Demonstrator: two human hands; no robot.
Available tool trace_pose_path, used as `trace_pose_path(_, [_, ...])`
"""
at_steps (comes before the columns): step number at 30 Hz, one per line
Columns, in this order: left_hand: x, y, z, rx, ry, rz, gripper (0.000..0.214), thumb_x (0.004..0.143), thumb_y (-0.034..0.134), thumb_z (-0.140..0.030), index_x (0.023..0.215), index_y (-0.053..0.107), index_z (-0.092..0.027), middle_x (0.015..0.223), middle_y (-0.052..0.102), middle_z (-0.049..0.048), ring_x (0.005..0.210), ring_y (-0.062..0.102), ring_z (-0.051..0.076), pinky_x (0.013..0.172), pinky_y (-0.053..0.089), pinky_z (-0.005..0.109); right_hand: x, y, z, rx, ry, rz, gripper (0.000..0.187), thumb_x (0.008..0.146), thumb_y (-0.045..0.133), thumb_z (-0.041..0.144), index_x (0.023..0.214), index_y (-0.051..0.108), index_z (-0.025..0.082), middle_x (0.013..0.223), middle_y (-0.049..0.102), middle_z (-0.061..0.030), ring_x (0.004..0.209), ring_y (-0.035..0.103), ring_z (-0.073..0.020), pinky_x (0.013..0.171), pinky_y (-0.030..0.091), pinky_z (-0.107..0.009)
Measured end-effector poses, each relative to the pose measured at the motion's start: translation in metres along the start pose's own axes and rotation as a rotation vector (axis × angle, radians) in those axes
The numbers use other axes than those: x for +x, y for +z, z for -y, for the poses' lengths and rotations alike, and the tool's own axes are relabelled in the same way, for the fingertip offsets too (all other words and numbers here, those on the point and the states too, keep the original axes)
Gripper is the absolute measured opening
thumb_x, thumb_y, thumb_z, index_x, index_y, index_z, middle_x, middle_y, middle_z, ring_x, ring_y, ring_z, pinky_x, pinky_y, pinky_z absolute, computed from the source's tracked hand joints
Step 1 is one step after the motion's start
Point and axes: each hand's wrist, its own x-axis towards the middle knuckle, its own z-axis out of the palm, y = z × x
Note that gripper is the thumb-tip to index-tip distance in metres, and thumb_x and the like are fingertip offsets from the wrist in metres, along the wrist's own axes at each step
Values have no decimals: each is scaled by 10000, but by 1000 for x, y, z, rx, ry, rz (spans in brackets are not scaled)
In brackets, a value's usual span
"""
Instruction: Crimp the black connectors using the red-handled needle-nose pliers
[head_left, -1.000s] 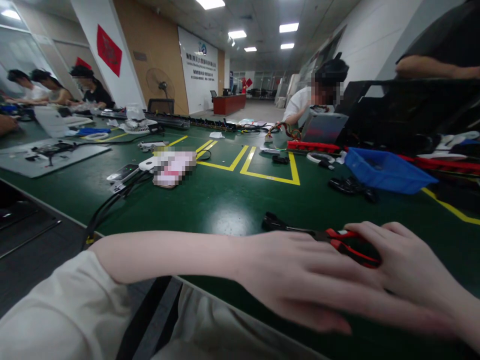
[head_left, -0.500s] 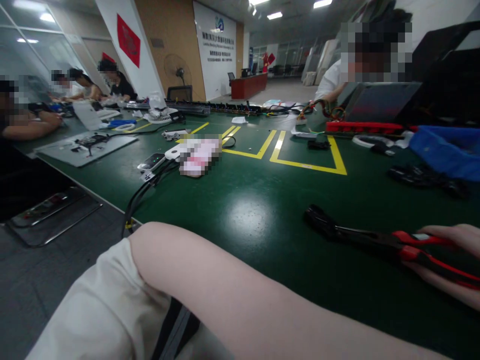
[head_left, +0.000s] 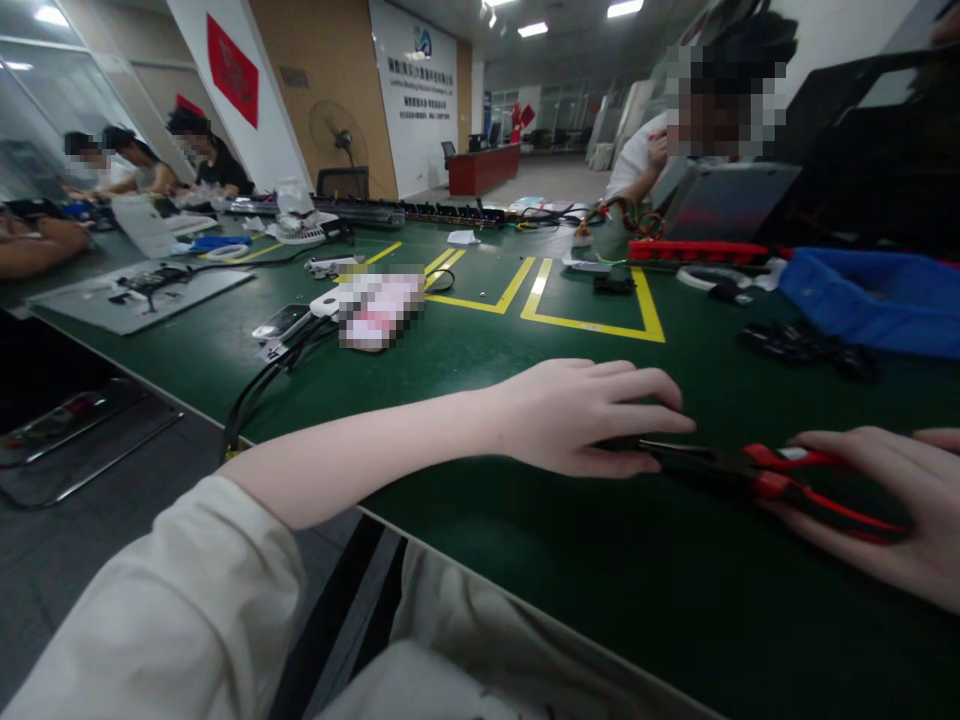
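Note:
My right hand (head_left: 922, 485) is wrapped round the red-and-black handles of a pair of pliers (head_left: 778, 487), whose jaws point left, low over the green table. My left hand (head_left: 577, 412) reaches in from the left at the far end of the jaws. Its fingers curl over a black piece (head_left: 621, 441) at the pliers' tip, with the thumb below. Most of that piece is hidden by the fingers, so I cannot tell its kind.
Yellow tape (head_left: 600, 328) marks the green table (head_left: 465, 365). A pixelated pink phone-like object (head_left: 382, 310) and cables lie left. Blue bin (head_left: 877, 300), black parts (head_left: 806, 350) and red strip (head_left: 697, 250) are right. Co-workers sit around the table, one person (head_left: 637, 165) opposite.
My left hand has come into view and closed round the black piece at the pliers' tip. My left forearm has swung up over the table. The view has turned slightly right.

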Motion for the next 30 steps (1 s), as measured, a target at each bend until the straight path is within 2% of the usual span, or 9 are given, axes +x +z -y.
trace_pose_path(3, [-7, 22, 17, -133, 10, 46, 386, 978, 506, -376, 1279, 607, -157, 1297, 597, 140, 1108, 607, 223, 877, 514, 322, 5, -7, 5, 27, -64, 45, 384, 770, 609, 542, 1067, 572, 301, 902, 715, -70, 719, 629, -258, 764, 466, -450])
trace_pose_path(8, [-11, 36, 14, -139, 24, 98, 387, 973, 519, -368, 1295, 602, -171, 1192, 649, 126, 1047, 616, 222, 822, 482, 326, 11, -15, 10, 26, -138, 8, 373, 787, 587, 531, 1043, 580, 260, 857, 705, -89, 689, 613, -276, 728, 441, -466])
trace_pose_path(12, [-8, 39, 13, -114, -3, 117, 344, 987, 484, -283, 1299, 584, -177, 1173, 656, 107, 1057, 603, 207, 835, 452, 310, 16, -20, 12, 8, -197, -19, 396, 822, 567, 515, 1036, 592, 183, 855, 706, -108, 674, 612, -242, 719, 436, -427])
trace_pose_path(17, [-5, 41, 13, -148, -44, 86, 292, 974, 492, -264, 1235, 598, -188, 1201, 627, 101, 1054, 594, 213, 904, 434, 326, 21, -25, 16, -28, -227, -15, 417, 853, 532, 530, 1004, 600, 147, 867, 711, -113, 663, 602, -218, 726, 426, -401])
trace_pose_path(21, [-4, 42, 12, -206, -31, 38, 266, 950, 518, -227, 1195, 600, -162, 1225, 611, 115, 1122, 570, 228, 975, 422, 359, 21, -26, 16, 6, -178, 27, 416, 838, 553, 539, 990, 613, 156, 873, 718, -97, 700, 599, -214, 761, 421, -385])
trace_pose_path(24, [-4, 43, 13, -251, -26, 51, 266, 951, 509, -210, 1197, 590, -149, 1233, 608, 123, 1112, 571, 224, 968, 438, 357, 20, -25, 15, 11, -144, 60, 442, 824, 557, 554, 1000, 621, 154, 891, 721, -101, 727, 592, -225, 780, 420, -390])
trace_pose_path(30, [-5, 41, 14, -280, -45, 78, 303, 970, 517, -285, 1230, 596, -150, 1156, 636, 127, 1050, 577, 227, 934, 459, 366, 22, -26, 19, 27, -116, 101, 431, 840, 559, 542, 1007, 621, 150, 914, 718, -107, 758, 602, -232, 806, 421, -401])
